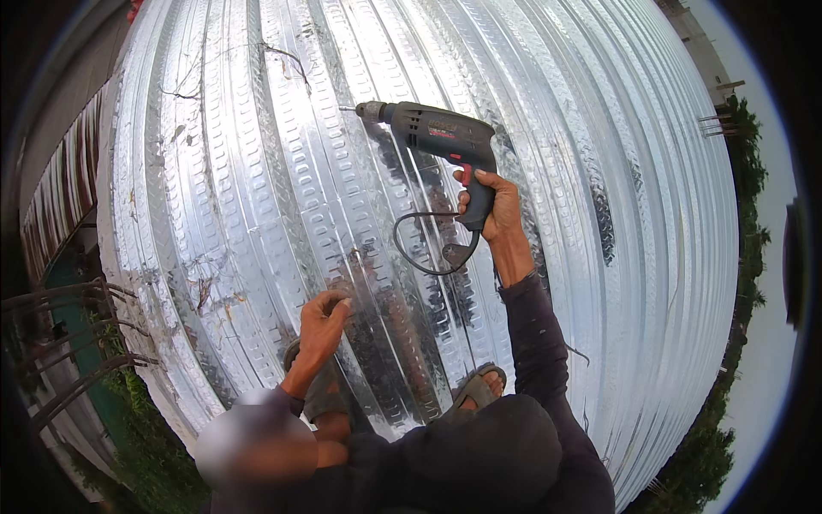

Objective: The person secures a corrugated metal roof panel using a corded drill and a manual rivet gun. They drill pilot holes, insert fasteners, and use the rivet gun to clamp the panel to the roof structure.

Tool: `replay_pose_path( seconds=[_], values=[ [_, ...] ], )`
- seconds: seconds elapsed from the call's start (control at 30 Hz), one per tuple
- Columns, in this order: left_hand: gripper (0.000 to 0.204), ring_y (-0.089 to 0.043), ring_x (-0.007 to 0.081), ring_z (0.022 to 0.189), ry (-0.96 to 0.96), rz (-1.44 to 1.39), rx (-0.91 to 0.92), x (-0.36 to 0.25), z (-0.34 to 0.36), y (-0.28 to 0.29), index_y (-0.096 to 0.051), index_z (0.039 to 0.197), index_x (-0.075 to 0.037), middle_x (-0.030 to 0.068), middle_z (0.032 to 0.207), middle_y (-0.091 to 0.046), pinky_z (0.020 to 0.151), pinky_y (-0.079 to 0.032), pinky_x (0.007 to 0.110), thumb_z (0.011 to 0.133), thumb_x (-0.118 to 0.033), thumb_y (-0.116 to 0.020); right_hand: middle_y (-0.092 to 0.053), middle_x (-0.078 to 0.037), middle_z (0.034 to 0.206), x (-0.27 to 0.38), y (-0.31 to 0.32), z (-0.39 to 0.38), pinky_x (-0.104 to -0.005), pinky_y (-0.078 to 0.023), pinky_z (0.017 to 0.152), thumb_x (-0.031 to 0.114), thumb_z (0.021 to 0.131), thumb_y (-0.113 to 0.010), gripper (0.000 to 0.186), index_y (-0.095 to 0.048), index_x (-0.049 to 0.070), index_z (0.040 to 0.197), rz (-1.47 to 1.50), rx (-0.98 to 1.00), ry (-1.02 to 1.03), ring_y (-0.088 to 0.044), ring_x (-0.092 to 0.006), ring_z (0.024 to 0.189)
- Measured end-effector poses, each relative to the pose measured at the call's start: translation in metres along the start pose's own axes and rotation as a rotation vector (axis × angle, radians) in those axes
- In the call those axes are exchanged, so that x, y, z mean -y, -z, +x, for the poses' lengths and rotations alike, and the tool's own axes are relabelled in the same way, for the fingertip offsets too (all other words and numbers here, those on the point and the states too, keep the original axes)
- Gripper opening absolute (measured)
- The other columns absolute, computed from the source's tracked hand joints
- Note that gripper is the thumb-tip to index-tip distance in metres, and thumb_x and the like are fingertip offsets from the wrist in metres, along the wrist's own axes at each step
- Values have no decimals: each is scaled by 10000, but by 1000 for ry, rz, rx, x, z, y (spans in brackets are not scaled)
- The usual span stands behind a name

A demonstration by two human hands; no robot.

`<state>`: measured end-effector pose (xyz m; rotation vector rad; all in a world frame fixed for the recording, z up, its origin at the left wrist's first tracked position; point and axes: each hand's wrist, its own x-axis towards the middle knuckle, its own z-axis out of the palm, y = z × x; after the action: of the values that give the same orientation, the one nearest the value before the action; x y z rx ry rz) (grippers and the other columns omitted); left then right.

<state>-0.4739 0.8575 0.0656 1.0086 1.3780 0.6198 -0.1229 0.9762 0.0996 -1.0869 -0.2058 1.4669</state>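
A dark grey corded power drill point(445, 133) with a red trigger is gripped by its handle in my right hand point(498, 206). Its chuck and thin bit point to the left, over the ribbed metal sheets; whether the bit touches them I cannot tell. From the base of the handle the black cord point(402, 248) loops round. My left hand point(324, 324) is bent closed near my knee, thumb against fingers, above the shiny metal decking point(377, 313). What it may hold is hidden or too small to name.
I am low on the ribbed decking, a sandalled foot point(481, 390) on it. Thin wires point(287, 60) and dry debris point(205, 287) lie on the sheets. Bent rebar point(77, 295) sticks out at the left edge; more rebar point(719, 127) stands at the far right. Trees point(745, 163) lie beyond.
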Motion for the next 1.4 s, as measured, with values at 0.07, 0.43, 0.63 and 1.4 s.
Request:
replay_pose_path(
  seconds=[0.07, 0.43, 0.63, 1.4],
  values=[
    [214, -617, 87, 731, 18, 4, -14, 3, -3, -8, -710, 1044, 31, 39, 827, -690, 671, -483, 255, 954, -156, -660, -701, -185, 965, -13, 16, 24, -378, -565, 519, 162, 941, -569, 290, -611, -55, 1128, 119, 60, -59, -642, -217, 603],
    [203, -642, 118, 739, -26, 273, 229, -6, 8, -41, -705, 1074, 0, 53, 897, -705, 671, -503, 263, 959, -168, -696, -711, -275, 945, -34, 58, 13, -445, -554, 756, 361, 802, -691, 471, -691, -61, 1010, -927, -192, 133, -688, -375, 841],
    [220, -592, 114, 844, -66, 628, 480, -89, 32, -47, -676, 1069, 45, 58, 920, -680, 780, -487, 280, 965, -149, -675, -721, -165, 1021, -63, 156, -191, -402, -577, 719, 130, 900, -711, 257, -686, -2, 1119, -954, -619, 668, -724, -337, 844],
    [192, -709, 358, 861, -393, 871, 1381, -36, -73, -392, -705, 1070, -32, 177, 973, -726, 760, -555, 430, 916, -134, -655, -520, -110, 1349, -150, 494, -663, -521, -357, 1073, 99, 899, -636, 440, -542, 99, 1329, -2078, -1039, -806, -497, -289, 1271]
  ],
)
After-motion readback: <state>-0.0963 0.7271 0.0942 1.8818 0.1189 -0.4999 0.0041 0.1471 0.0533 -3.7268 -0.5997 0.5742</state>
